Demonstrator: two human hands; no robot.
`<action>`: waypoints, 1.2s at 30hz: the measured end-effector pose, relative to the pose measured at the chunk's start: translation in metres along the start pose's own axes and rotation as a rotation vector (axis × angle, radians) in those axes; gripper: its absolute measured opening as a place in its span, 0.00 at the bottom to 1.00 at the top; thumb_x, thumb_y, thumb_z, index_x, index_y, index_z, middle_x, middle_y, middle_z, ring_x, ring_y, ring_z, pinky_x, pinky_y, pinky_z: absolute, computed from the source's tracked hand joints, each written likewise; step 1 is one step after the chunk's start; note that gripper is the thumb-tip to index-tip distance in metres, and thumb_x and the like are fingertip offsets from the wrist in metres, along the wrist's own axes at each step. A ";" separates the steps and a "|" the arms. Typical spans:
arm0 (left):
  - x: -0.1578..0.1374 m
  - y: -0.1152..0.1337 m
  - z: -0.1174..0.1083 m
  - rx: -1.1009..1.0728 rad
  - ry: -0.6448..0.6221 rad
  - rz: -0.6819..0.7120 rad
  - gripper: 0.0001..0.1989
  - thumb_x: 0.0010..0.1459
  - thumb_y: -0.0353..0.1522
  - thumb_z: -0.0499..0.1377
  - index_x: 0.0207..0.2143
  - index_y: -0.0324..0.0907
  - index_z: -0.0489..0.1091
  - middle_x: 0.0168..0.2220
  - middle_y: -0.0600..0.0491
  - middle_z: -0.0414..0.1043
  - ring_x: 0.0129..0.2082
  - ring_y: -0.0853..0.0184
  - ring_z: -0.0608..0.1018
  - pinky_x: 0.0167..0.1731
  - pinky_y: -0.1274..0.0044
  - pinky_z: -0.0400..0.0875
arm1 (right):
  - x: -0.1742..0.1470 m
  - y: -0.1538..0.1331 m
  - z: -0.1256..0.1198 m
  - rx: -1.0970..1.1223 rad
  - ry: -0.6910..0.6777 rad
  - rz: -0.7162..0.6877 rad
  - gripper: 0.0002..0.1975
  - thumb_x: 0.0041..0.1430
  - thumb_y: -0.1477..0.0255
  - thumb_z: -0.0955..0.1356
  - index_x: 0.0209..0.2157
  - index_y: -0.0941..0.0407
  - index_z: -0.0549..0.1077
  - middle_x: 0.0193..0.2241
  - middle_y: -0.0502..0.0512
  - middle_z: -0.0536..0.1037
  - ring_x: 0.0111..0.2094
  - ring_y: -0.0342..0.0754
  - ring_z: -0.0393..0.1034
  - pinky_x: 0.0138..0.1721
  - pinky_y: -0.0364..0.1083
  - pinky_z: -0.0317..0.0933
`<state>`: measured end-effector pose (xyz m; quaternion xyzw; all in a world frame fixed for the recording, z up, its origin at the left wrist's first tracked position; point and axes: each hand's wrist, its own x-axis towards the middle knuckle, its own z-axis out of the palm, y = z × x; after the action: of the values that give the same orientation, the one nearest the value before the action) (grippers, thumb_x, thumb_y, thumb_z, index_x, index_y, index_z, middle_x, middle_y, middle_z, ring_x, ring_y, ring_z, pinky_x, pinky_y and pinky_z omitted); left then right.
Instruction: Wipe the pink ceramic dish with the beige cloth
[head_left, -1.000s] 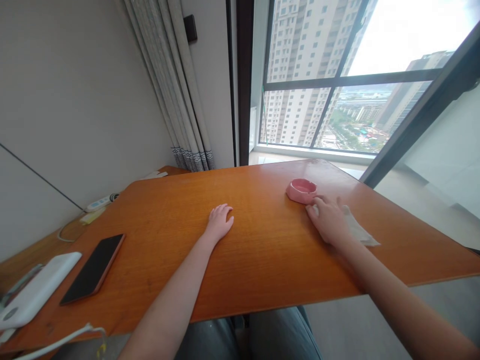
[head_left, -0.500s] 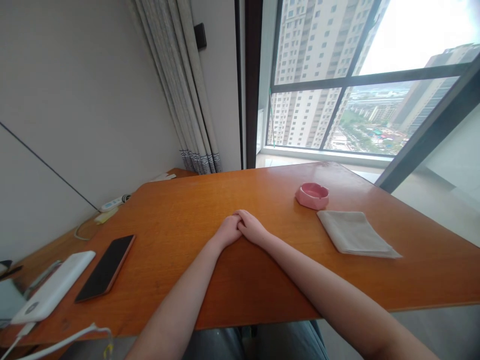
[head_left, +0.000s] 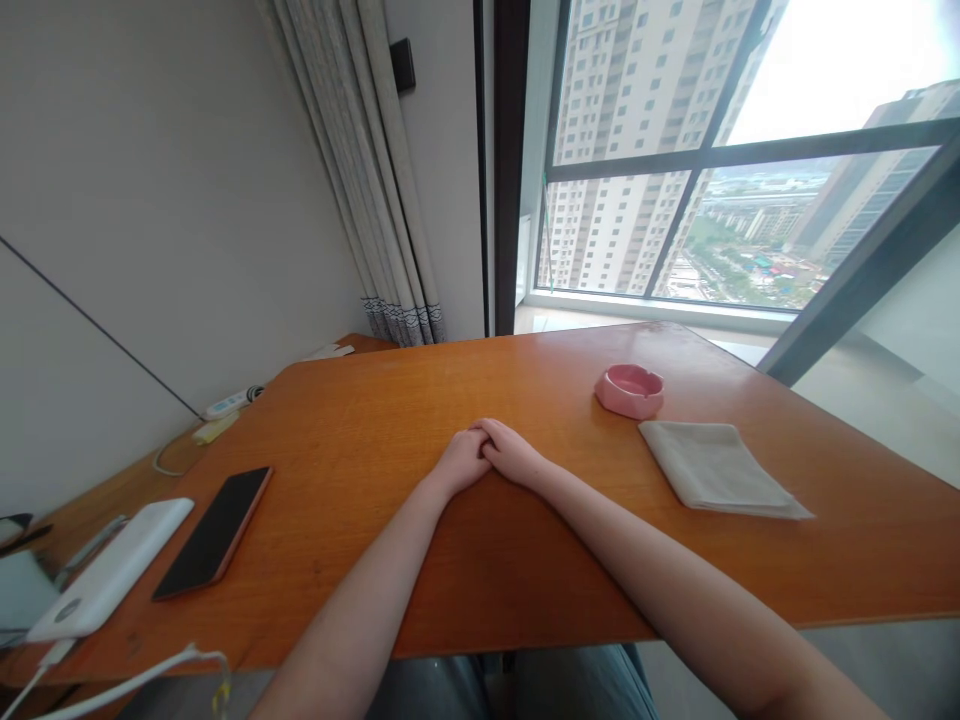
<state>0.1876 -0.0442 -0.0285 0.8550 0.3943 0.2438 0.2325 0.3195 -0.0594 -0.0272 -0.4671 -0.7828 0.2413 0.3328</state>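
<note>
My left hand (head_left: 459,462) and my right hand (head_left: 511,452) are clasped together on the wooden table (head_left: 360,420), near its middle. The right hand's fingers lie closed over the left hand, and both sets of fingers are folded. I see no object in either. To the right of my hands stands a pink ashtray (head_left: 631,391) with an open, faceted bowl. A folded light grey cloth (head_left: 720,468) lies flat just in front of it. On the left, a dark-screened phone (head_left: 214,533) rests face up, apart from my hands.
Beside the phone is a white power bank (head_left: 112,572) with a white cable (head_left: 142,680) nearby at the front left edge. A power strip (head_left: 231,402) lies by the wall. A curtain (head_left: 367,180) and a large window (head_left: 675,170) are behind the table.
The view has shifted slightly, so things appear a little further right. My hands remain clasped in the same place on the table.
</note>
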 end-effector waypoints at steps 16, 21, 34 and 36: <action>-0.004 0.007 -0.005 -0.041 -0.033 -0.029 0.10 0.57 0.34 0.53 0.36 0.42 0.72 0.28 0.54 0.71 0.28 0.69 0.71 0.31 0.78 0.65 | -0.035 0.071 -0.150 -0.686 0.295 1.027 0.20 0.60 0.69 0.59 0.51 0.61 0.67 0.52 0.69 0.68 0.57 0.62 0.54 0.52 0.61 0.54; -0.004 0.007 -0.007 -0.044 0.010 -0.015 0.11 0.58 0.34 0.51 0.37 0.40 0.71 0.34 0.51 0.72 0.34 0.67 0.73 0.39 0.75 0.69 | -0.027 0.051 -0.136 -0.674 0.233 0.792 0.15 0.60 0.70 0.60 0.43 0.61 0.72 0.45 0.67 0.73 0.49 0.58 0.64 0.46 0.53 0.60; -0.024 0.021 -0.068 0.331 0.082 0.237 0.06 0.56 0.35 0.58 0.32 0.42 0.68 0.47 0.46 0.70 0.65 0.58 0.51 0.62 0.60 0.51 | -0.014 -0.029 -0.035 -0.307 0.059 -0.286 0.09 0.60 0.68 0.65 0.41 0.56 0.70 0.42 0.60 0.72 0.51 0.53 0.63 0.55 0.54 0.57; -0.029 0.007 -0.078 0.308 0.117 0.208 0.06 0.55 0.35 0.59 0.32 0.42 0.67 0.42 0.47 0.70 0.64 0.57 0.54 0.61 0.61 0.54 | -0.017 -0.032 -0.033 -0.233 0.160 -0.300 0.15 0.60 0.67 0.64 0.48 0.56 0.67 0.51 0.62 0.68 0.58 0.54 0.56 0.58 0.56 0.55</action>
<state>0.1279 -0.0554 0.0290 0.9010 0.3494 0.2524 0.0492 0.3316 -0.0873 0.0120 -0.3982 -0.8374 0.0590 0.3697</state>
